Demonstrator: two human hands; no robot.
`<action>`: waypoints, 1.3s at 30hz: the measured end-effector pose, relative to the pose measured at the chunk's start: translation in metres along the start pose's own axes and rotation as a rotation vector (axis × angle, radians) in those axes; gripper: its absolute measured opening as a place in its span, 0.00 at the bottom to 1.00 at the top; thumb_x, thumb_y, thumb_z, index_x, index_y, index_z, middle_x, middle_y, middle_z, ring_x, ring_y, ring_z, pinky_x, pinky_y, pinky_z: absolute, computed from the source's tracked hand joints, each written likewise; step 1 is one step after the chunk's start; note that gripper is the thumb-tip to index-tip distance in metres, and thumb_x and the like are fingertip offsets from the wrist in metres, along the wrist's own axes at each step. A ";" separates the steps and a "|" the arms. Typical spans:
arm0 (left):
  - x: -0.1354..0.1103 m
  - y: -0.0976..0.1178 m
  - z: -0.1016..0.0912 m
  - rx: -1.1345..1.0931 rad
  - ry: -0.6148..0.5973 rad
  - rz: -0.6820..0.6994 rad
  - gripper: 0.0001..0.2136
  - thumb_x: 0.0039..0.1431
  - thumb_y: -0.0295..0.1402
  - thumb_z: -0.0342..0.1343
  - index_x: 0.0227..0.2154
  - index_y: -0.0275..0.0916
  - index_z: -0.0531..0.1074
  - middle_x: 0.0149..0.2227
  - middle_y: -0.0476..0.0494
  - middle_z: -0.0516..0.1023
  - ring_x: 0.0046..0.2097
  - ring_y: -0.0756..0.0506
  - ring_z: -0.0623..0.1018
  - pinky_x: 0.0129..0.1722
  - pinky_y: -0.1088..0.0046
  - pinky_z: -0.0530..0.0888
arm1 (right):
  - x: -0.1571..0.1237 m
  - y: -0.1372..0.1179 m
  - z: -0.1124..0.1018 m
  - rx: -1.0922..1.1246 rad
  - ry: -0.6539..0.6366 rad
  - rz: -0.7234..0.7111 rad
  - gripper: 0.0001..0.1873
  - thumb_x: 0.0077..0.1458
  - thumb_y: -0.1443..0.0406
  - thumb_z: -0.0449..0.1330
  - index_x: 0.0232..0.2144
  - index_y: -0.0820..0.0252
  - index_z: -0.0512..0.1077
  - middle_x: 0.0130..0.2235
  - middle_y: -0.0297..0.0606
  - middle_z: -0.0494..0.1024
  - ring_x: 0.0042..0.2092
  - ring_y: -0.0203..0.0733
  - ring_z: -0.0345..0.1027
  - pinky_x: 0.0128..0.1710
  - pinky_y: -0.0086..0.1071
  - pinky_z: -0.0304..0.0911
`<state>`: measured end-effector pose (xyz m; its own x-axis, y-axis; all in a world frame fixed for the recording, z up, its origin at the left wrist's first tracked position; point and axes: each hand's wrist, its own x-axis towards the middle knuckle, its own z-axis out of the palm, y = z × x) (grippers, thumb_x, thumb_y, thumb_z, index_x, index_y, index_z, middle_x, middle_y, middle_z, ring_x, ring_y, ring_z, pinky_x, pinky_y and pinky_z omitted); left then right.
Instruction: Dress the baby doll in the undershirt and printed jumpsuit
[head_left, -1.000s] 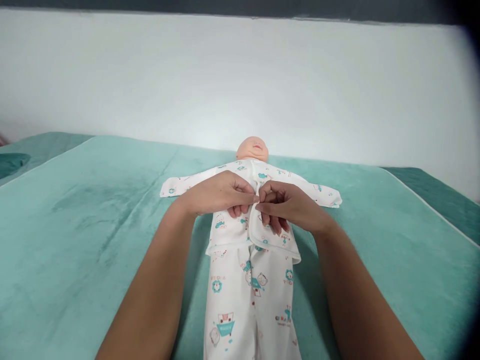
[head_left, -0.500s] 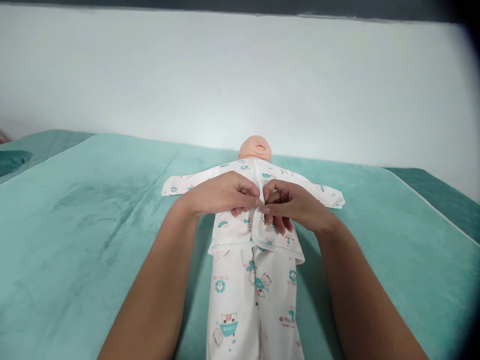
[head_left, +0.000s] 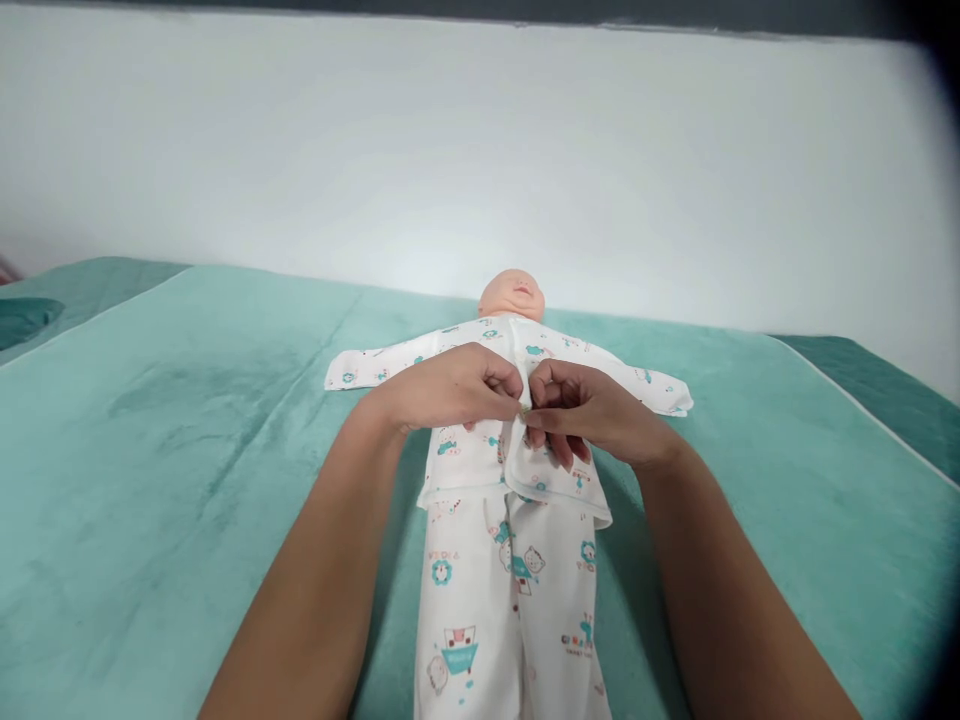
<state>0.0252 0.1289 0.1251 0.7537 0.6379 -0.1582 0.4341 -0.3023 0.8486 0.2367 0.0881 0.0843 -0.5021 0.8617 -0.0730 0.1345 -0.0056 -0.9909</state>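
A baby doll (head_left: 517, 292) lies on its back, head away from me and arms spread wide. It wears a white printed baby shirt (head_left: 461, 455) and matching printed pants (head_left: 480, 600). My left hand (head_left: 457, 385) pinches the shirt's front edge at mid-chest, thumb against fingers. Right beside it, my right hand (head_left: 585, 405) pinches the same front opening, its lower fingers loosely curled. The fingertips nearly meet over a small yellowish spot on the edge, too small to make out. Below them the shirt's front flap hangs down with a rounded corner.
A green plush cover (head_left: 187, 450) with pale edging spreads under the doll. Darker green cloth (head_left: 870, 385) shows at the far right, and more at the far left. A white wall (head_left: 480, 150) rises behind the doll's head.
Both hands keep their pinch at the shirt front, with only slight finger shifts; fewer of the left hand's lower fingers show. The doll lies as before.
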 end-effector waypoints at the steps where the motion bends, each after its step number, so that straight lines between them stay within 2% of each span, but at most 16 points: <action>1: 0.000 0.000 0.000 0.005 0.002 -0.002 0.07 0.50 0.34 0.54 0.22 0.39 0.64 0.22 0.53 0.60 0.25 0.52 0.60 0.23 0.76 0.62 | 0.000 0.000 0.000 -0.002 -0.001 0.000 0.14 0.54 0.63 0.65 0.30 0.57 0.61 0.27 0.32 0.79 0.20 0.33 0.70 0.14 0.21 0.56; 13: 0.003 -0.003 0.002 0.002 0.029 0.010 0.04 0.50 0.31 0.51 0.22 0.40 0.65 0.22 0.53 0.59 0.25 0.53 0.59 0.22 0.75 0.59 | 0.001 -0.003 0.001 -0.014 0.011 0.018 0.11 0.57 0.62 0.62 0.31 0.57 0.61 0.26 0.33 0.79 0.20 0.34 0.70 0.14 0.22 0.55; 25: 0.006 -0.009 0.001 -0.088 0.027 0.033 0.04 0.51 0.30 0.53 0.22 0.39 0.67 0.22 0.54 0.61 0.24 0.53 0.61 0.23 0.76 0.60 | 0.001 0.001 -0.002 0.040 -0.014 -0.011 0.14 0.55 0.61 0.65 0.32 0.56 0.61 0.28 0.33 0.80 0.20 0.35 0.71 0.14 0.23 0.55; 34: 0.005 -0.010 -0.001 -0.138 -0.015 0.026 0.04 0.51 0.31 0.55 0.23 0.38 0.69 0.22 0.53 0.62 0.24 0.53 0.62 0.24 0.76 0.60 | 0.003 0.006 -0.004 0.053 -0.001 -0.028 0.09 0.59 0.62 0.61 0.34 0.56 0.62 0.30 0.34 0.80 0.20 0.36 0.72 0.13 0.23 0.54; 39: -0.004 -0.003 -0.006 -0.058 -0.048 0.013 0.07 0.53 0.34 0.54 0.25 0.38 0.74 0.22 0.52 0.63 0.24 0.53 0.62 0.24 0.75 0.60 | 0.003 0.012 -0.007 0.168 0.013 -0.083 0.13 0.56 0.62 0.63 0.32 0.55 0.60 0.28 0.31 0.78 0.18 0.33 0.68 0.12 0.23 0.50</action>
<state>0.0174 0.1318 0.1262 0.7824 0.5993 -0.1695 0.3957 -0.2682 0.8783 0.2431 0.0944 0.0726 -0.4946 0.8691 0.0103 -0.0518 -0.0177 -0.9985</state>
